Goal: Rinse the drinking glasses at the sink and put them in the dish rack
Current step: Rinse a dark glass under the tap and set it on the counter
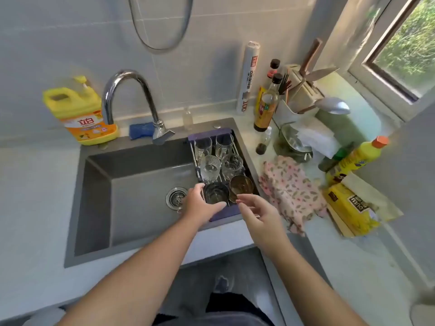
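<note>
Head view: looks down along both bare forearms to the near end of the rack.
Dark glass: stands in the near-left slot of the dish rack, inside the curve of the left grip and touching it. I cannot tell whether it is mouth-up or mouth-down.
Amber glass: in the near-right slot, just beyond the right grip's fingertips and beside the dark glass. I cannot tell whether a fingertip touches it.
Ribbed glass: one row beyond the left grip, directly behind the dark glass.
Clear glasses: fill the rack's farther rows, well beyond both grips.
Left grip: grasping the dark glass, with fingers wrapped round its left side and the thumb along its near edge.
Right grip: released and holding nothing, hovering over the rack's near end.
Left arm pose: the forearm runs straight forward, wrist level, palm turned toward the right grip.
Right arm pose: the forearm angles inward, with fingers loosely spread and slightly bent.
Rack build: thin metal bars between purple end pieces, bridging the right part of the sink.
Sink make: matte grey and rectangular, with a round steel drain just left of the left grip.
Faucet: an arched chrome tube, far beyond the left grip.
Floral cloth: crumpled pink print, lying on the pale table to the right of the right grip.
Detergent jug: yellow plastic, far off to the left grip's left.
</note>
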